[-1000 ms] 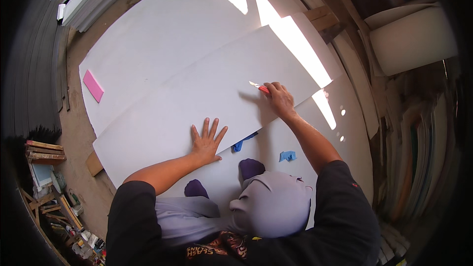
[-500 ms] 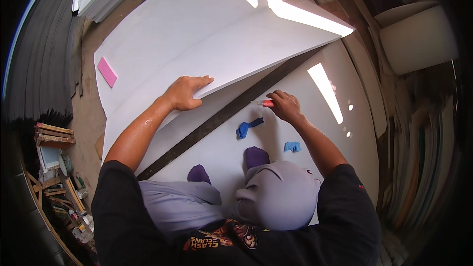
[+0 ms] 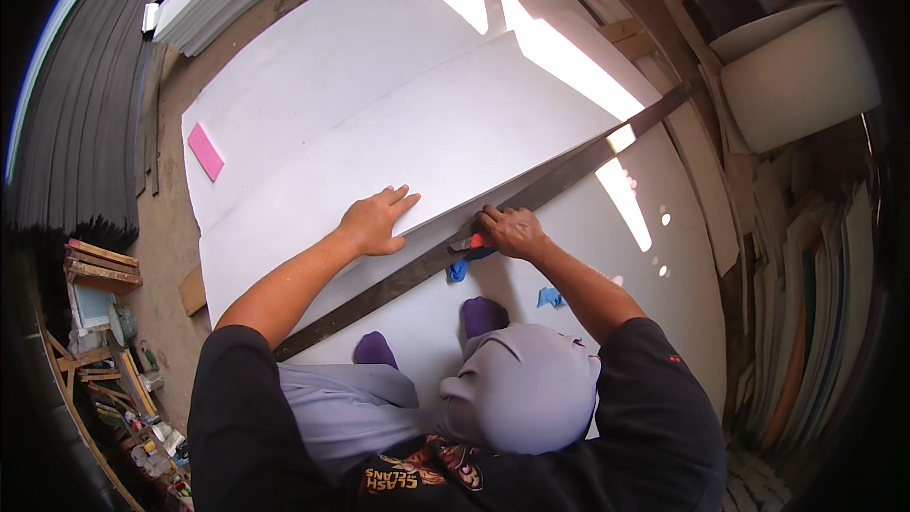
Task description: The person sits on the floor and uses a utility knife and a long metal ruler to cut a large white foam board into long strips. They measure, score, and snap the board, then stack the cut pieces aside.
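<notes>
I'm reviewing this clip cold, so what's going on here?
A person's left grip rests on a white panel, close to its near edge. The right grip holds a red-handled cutter, partly hidden, at a long dark strip lying alongside that edge. The panel lies over a larger white sheet, with a pink block at the sheet's left. Two blue scraps lie near the person's purple socks.

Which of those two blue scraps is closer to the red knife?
The darker blue scrap, just below the red knife in the picture and partly hidden. The other scrap is paler and lies farther right.
</notes>
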Demonstrator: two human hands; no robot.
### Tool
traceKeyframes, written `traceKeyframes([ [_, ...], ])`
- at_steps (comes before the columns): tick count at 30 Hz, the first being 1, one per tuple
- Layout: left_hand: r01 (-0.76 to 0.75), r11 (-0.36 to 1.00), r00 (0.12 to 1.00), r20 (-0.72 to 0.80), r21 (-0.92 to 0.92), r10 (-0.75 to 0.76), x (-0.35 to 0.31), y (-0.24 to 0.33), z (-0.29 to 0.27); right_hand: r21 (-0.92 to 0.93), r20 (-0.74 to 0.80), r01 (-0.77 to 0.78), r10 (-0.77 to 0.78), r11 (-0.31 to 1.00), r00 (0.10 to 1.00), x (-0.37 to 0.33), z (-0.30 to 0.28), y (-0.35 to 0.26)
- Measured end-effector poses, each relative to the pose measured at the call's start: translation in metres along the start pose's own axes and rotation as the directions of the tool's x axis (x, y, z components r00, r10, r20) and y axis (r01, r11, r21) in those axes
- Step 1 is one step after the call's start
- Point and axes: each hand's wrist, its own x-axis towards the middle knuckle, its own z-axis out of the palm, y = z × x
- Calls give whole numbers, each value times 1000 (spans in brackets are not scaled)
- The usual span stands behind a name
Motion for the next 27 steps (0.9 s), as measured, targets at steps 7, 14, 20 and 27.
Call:
traceKeyframes([
  [7, 66, 959, 996, 34, 276, -79, 11, 22, 69, -15, -54, -14, 13, 1000, 998, -66, -32, -20],
  [14, 249, 873, 919, 386, -420, -77, -50, 17, 70, -87, -181, 4, -20, 996, 983, -53, -67, 0],
  [20, 379, 812, 891, 411, -444, -191, -96, -6, 59, -50, -194, 57, -66, 997, 979, -12, -88, 4],
  [27, 383, 811, 919, 270, -443, -286, -82, -30, -9, 9, -180, 5, -3, 1000, 984, 50, -106, 28],
])
